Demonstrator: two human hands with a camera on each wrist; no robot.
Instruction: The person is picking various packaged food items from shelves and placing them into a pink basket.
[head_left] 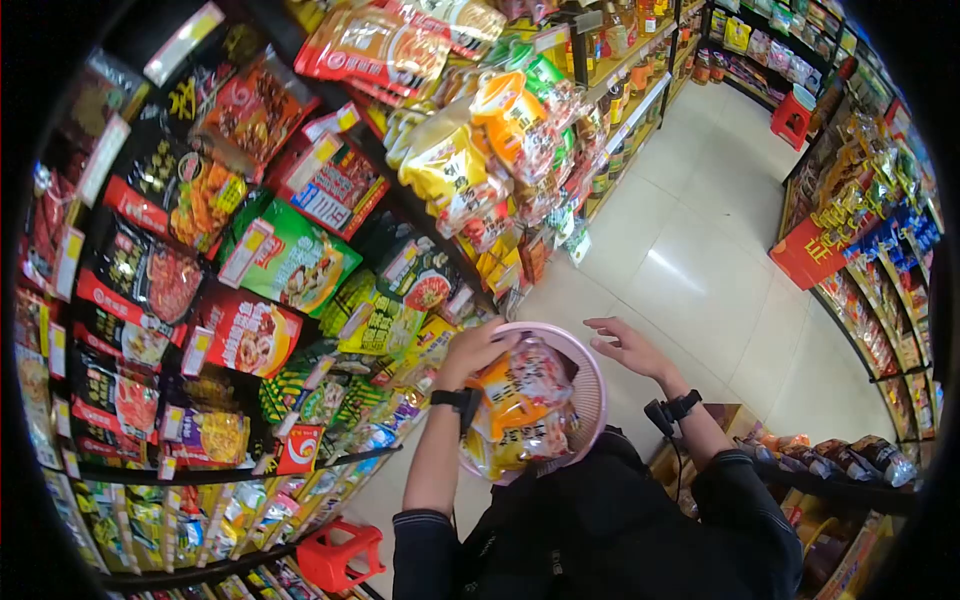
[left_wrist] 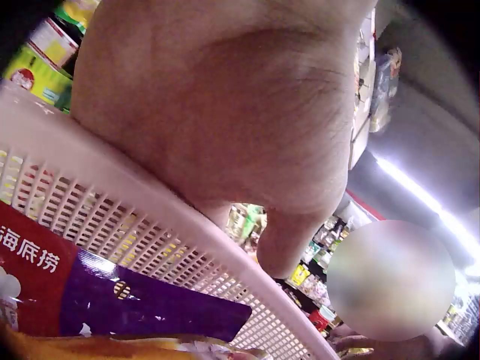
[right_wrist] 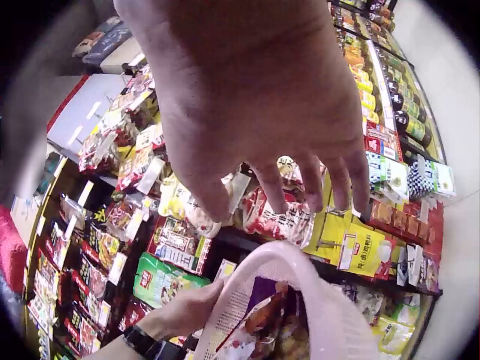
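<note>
Gripping the pink basket [head_left: 594, 385] by its rim with left hand [head_left: 478, 350] curled round, carrying it chest-high beside the snack shelves [head_left: 300, 260], hovering right hand [head_left: 628, 345] spread and empty just above, likely needing a level hold against spilling the heaped packets [head_left: 515, 400].

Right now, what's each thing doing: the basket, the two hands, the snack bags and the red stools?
pink basket: off the floor, full, held at its rim.
snack bags: piled inside the basket.
left hand: grips the basket's rim.
right hand: open, fingers spread, above the basket, holding nothing.
near red stool: upright on the floor by the shelves.
far red stool: upright down the aisle.
</note>
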